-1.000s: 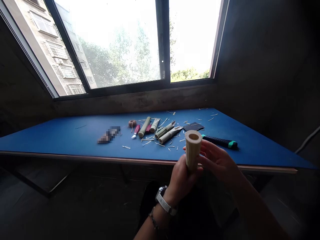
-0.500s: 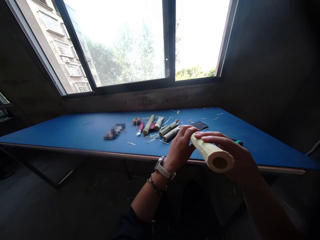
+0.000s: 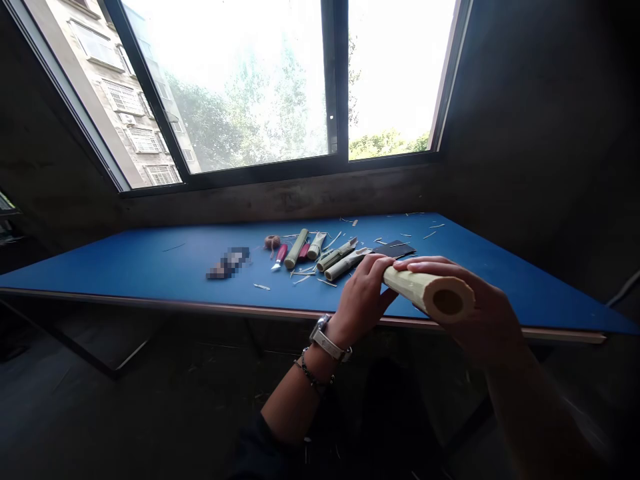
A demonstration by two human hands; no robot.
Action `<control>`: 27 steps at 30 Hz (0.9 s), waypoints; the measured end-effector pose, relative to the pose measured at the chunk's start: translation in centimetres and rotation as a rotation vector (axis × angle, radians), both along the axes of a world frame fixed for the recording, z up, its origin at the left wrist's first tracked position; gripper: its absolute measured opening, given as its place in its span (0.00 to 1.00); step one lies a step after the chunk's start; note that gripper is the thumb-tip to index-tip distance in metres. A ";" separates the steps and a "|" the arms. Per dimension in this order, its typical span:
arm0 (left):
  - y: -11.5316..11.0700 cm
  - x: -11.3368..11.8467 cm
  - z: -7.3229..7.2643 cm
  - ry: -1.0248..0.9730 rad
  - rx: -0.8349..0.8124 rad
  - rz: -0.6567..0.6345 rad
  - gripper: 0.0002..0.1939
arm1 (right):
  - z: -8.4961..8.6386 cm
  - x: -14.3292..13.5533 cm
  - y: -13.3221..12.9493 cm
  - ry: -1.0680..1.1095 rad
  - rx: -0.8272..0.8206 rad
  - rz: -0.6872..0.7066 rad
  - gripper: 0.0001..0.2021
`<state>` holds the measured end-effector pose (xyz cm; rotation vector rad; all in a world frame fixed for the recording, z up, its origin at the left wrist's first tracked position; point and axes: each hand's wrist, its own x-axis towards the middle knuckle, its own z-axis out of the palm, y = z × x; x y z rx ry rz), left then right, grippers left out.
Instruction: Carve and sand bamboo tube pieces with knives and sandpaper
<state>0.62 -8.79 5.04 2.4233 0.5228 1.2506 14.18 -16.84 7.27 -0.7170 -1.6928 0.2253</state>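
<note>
A pale, shaved bamboo tube (image 3: 413, 285) is held above the table's front edge, its hollow cut end facing me. My left hand (image 3: 364, 290) is closed around the far end of the tube. My right hand (image 3: 480, 313) grips it from the right, with the fingers over its top and the palm partly hidden behind it. Beyond my left hand lie split bamboo pieces (image 3: 346, 265) with jagged ends, a dark flat sheet (image 3: 395, 249) and thin bamboo slivers.
On the blue table (image 3: 150, 267) lie a whole bamboo piece (image 3: 297, 249), a red-handled knife (image 3: 281, 256), a twine ball (image 3: 272, 242) and a blurred-out object (image 3: 228, 263). Bamboo shavings are scattered about. A window (image 3: 235, 87) stands behind the table.
The near end of the bamboo tube has risen and swung slightly right, together with my right hand. My left hand stays on the far end.
</note>
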 end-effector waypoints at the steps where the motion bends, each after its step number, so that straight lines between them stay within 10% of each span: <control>1: 0.0 0.0 -0.1 0.003 0.001 0.000 0.16 | 0.1 0.0 0.0 0.000 0.004 0.011 0.18; 12: -0.9 -0.2 -0.4 -0.011 -0.127 -0.068 0.15 | -1.1 0.8 0.6 0.307 -0.022 -0.140 0.17; 21: -4.3 -0.8 -6.0 -0.217 -1.098 -0.975 0.20 | -0.7 1.1 0.5 0.304 -0.254 0.033 0.16; 27: -4.4 -2.2 -6.2 -0.288 -1.230 -0.893 0.21 | -2.0 1.6 0.7 0.418 -0.330 0.032 0.20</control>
